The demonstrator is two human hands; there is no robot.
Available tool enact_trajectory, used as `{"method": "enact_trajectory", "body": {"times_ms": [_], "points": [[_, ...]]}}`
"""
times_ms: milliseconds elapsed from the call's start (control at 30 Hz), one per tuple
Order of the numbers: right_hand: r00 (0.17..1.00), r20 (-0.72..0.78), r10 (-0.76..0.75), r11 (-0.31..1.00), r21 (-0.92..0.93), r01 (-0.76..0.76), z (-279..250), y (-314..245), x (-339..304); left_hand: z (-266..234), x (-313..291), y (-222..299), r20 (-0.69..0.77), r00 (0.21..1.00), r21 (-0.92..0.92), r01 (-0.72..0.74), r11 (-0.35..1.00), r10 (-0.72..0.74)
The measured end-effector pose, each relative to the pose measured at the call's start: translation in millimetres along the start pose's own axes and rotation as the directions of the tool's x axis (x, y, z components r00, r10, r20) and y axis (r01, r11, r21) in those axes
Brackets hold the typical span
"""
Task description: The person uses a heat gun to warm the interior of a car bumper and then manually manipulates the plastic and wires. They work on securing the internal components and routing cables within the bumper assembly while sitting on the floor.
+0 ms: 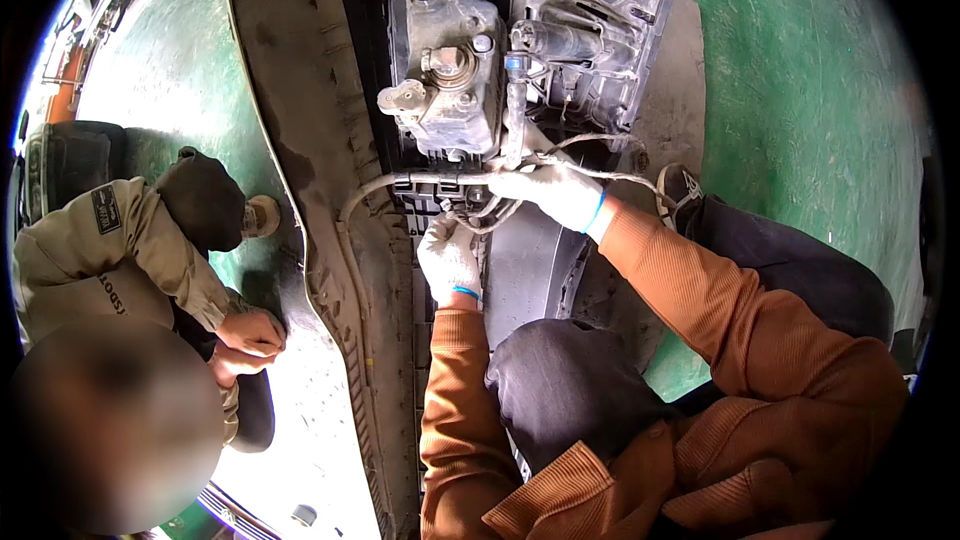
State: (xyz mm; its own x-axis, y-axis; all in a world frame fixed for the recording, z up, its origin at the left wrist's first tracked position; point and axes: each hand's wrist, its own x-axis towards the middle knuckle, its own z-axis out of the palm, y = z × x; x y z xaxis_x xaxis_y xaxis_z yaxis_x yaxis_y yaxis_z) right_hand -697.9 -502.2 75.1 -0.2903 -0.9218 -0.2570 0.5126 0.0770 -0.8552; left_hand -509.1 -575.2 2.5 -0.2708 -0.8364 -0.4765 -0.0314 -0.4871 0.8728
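Note:
My left hand (450, 258), in a white knit glove, is below the dusty grey metal unit (450, 120) with its fingertips closed together near a small fitting and looped cables (488, 220). What those fingers pinch is too small to make out. Just to the upper right, my right hand (560, 192), gloved the same way, closes around the grey sheathed cable (450, 179) beside a vertical hose (516, 110) with a blue collar. Part of its fingers is hidden behind the hose and cables. Loose wires (610, 176) trail rightward past my right wrist.
A ribbed black plastic frame (600, 0) holds a cylinder (560, 42) at the top. Left of the unit runs a long, dirty curved panel (310, 120). Beyond it, another person in a beige jacket (160, 250) crouches with hands together. The floor (800, 120) is green.

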Motion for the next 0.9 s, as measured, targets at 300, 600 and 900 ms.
{"method": "enact_trajectory", "body": {"times_ms": [300,600,900], "points": [[0.997,0.057,0.054,0.998,0.042,-0.056,-22.8,11.5,14.0,4.2,5.5,-2.1,0.025,0.971,0.371,-0.230,0.900,0.238],[0.988,0.153,0.022,1.000,-0.016,-0.019,-28.2,21.6,20.1,-4.1,21.0,-15.0,-0.001,0.952,0.520,-0.260,0.813,0.305],[0.998,0.060,-0.008,0.991,-0.132,0.016,-7.1,12.7,-7.5,0.8,-17.8,20.0,0.025,0.919,0.651,-0.314,0.691,0.394]]}}
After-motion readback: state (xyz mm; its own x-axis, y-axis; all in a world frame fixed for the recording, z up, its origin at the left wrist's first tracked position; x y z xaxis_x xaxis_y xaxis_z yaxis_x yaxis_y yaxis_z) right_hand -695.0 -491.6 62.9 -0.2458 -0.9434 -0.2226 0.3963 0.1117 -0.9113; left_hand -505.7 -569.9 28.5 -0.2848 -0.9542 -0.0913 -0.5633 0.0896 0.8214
